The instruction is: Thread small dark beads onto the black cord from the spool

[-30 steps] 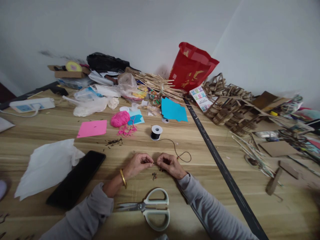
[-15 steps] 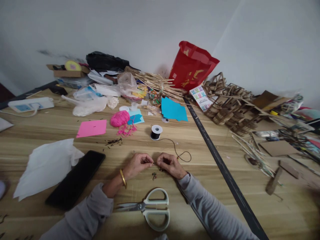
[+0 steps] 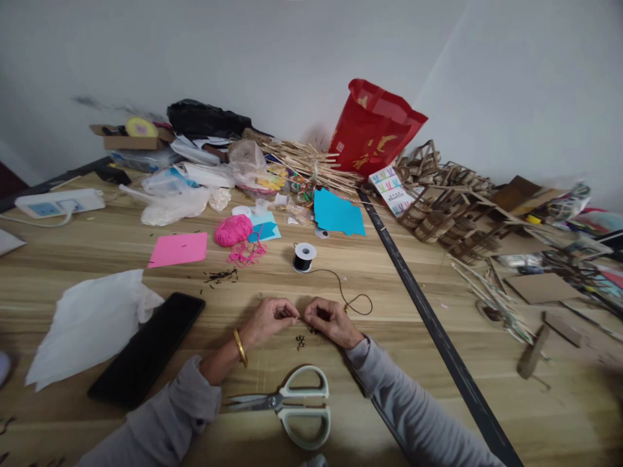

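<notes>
My left hand (image 3: 271, 318), with a gold bangle at the wrist, is closed in a pinch. Its fingertips almost meet those of my right hand (image 3: 333, 320), which is pinching too. A short dark stretch of thin cord shows between the two pinches; any small bead there is hidden by the fingers. From a white spool (image 3: 304, 253) the black cord (image 3: 339, 283) runs to a loop beside my right hand, with a tiny gold-coloured piece on it. Just below the fingers lie several small dark beads (image 3: 300, 341). Open-bladed scissors (image 3: 280, 401) with white handles rest nearer me.
A black phone-like slab (image 3: 148, 350) and white tissue (image 3: 92, 324) lie left. Pink paper (image 3: 178, 249), pink yarn (image 3: 233, 231) and short dark pieces (image 3: 221, 277) sit beyond. A red bag (image 3: 374, 130) and small woven baskets (image 3: 435, 224) stand at the back and right.
Almost nothing differs. My right fingertips have shifted very slightly, while the left hand, spool and scissors stay in place.
</notes>
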Available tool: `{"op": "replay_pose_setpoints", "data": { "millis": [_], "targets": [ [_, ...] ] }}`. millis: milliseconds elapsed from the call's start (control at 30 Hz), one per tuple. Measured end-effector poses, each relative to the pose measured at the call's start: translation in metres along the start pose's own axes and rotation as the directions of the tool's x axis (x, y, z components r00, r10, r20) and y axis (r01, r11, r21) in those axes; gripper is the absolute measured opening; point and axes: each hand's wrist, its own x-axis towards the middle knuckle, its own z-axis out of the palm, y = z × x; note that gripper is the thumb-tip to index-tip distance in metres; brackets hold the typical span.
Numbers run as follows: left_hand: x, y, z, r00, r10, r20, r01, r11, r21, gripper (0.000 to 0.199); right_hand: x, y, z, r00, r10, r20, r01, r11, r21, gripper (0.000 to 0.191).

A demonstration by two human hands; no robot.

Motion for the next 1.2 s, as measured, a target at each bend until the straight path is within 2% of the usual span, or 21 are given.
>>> {"op": "replay_pose_setpoints", "data": {
  "millis": [600, 1200],
  "targets": [
    [0.0004, -0.0019, 0.0004, 1.000, -0.009, 0.000, 0.009, 1.000, -0.019, 0.010, 0.0000, -0.0021, 0.0006, 0.999, -0.041, -0.010, 0.040, 0.996, -0.084, 0.022],
    [0.0006, -0.0019, 0.0010, 1.000, -0.014, 0.007, 0.015, 0.999, -0.030, 0.011, 0.0005, -0.0030, 0.0012, 0.998, -0.049, -0.027, 0.048, 0.999, -0.014, 0.025]
  ]
}}
